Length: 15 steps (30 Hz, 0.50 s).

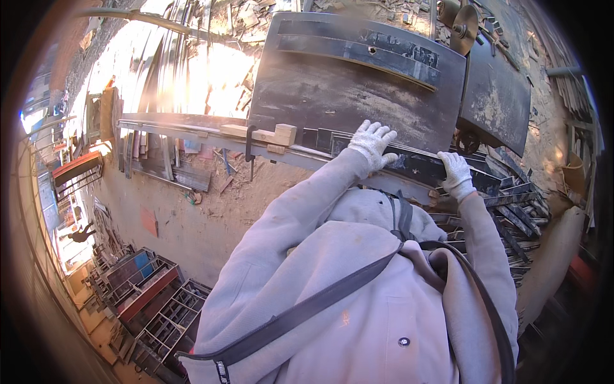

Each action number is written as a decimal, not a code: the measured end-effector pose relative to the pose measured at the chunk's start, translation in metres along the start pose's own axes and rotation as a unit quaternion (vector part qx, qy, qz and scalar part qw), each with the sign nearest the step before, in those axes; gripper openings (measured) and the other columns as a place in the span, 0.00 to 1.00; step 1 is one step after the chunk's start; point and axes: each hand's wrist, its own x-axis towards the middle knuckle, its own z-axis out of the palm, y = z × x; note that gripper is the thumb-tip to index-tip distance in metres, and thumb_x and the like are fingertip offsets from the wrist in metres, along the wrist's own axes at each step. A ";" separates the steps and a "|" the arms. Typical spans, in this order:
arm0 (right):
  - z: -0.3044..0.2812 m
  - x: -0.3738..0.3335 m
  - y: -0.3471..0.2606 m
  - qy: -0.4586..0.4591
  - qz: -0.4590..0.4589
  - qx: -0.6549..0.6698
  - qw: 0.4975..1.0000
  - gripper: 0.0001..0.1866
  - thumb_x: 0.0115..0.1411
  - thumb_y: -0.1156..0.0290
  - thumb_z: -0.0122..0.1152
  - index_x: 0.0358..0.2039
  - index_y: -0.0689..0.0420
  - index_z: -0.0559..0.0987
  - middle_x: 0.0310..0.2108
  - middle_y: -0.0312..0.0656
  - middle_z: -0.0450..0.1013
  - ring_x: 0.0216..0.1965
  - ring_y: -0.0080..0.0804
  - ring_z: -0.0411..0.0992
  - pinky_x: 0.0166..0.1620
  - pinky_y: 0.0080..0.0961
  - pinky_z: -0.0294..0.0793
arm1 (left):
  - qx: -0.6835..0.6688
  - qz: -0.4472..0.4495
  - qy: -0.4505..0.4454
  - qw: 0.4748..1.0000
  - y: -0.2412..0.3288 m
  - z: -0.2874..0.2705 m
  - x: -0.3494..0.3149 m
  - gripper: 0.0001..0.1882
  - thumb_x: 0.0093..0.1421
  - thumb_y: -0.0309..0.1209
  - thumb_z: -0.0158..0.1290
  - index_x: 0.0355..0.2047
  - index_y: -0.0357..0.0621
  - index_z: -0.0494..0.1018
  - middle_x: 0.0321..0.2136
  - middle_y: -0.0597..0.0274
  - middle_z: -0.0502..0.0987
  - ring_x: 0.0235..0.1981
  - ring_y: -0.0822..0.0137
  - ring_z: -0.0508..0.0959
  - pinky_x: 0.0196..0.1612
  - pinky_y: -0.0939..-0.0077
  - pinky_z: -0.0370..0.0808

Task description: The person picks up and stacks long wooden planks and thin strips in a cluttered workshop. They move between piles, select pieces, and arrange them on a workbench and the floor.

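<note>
Grey long-sleeved jacket, dark shoulder straps, white knit gloves on both hands (374, 142).

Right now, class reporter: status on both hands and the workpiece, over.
Left hand gloved, flat on dark metal bar. Right hand gripping same bar. Wooden block sits leftward on frame; nothing between hands.

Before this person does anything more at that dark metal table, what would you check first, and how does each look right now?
1. Gloves on both hands: ok, left hand and right hand wear white knit gloves.
2. Left hand flat on the long metal bar: ok.
3. Right hand's grip on the bar: cannot tell, fingers curl over its edge.
4. Saw blade clear of hands: ok, far side of table.
5. Wooden block secure: cannot tell.
</note>
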 end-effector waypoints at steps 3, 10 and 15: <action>0.014 -0.001 -0.001 0.006 0.002 0.007 1.000 0.44 0.37 0.77 0.73 0.60 0.55 0.70 0.53 0.48 0.73 0.54 0.51 0.72 0.58 0.43 0.72 | -0.036 -0.057 -0.175 0.982 0.018 -0.009 0.013 0.33 0.68 0.58 0.51 0.66 0.53 0.70 0.58 0.54 0.75 0.62 0.51 0.72 0.66 0.53 0.67; 0.034 0.014 -0.033 -0.020 0.028 0.004 0.999 0.46 0.39 0.77 0.73 0.64 0.59 0.68 0.53 0.51 0.73 0.55 0.53 0.72 0.59 0.43 0.72 | -0.048 -0.073 -0.136 0.987 -0.013 -0.007 -0.012 0.32 0.67 0.58 0.52 0.62 0.51 0.73 0.57 0.53 0.75 0.62 0.51 0.72 0.65 0.54 0.68; 0.023 0.041 -0.069 -0.021 0.003 0.016 1.000 0.45 0.41 0.75 0.73 0.63 0.61 0.68 0.51 0.51 0.74 0.52 0.49 0.73 0.55 0.42 0.72 | -0.048 -0.077 -0.101 0.991 -0.042 -0.007 -0.032 0.31 0.64 0.57 0.57 0.58 0.50 0.75 0.54 0.55 0.78 0.60 0.52 0.74 0.65 0.55 0.67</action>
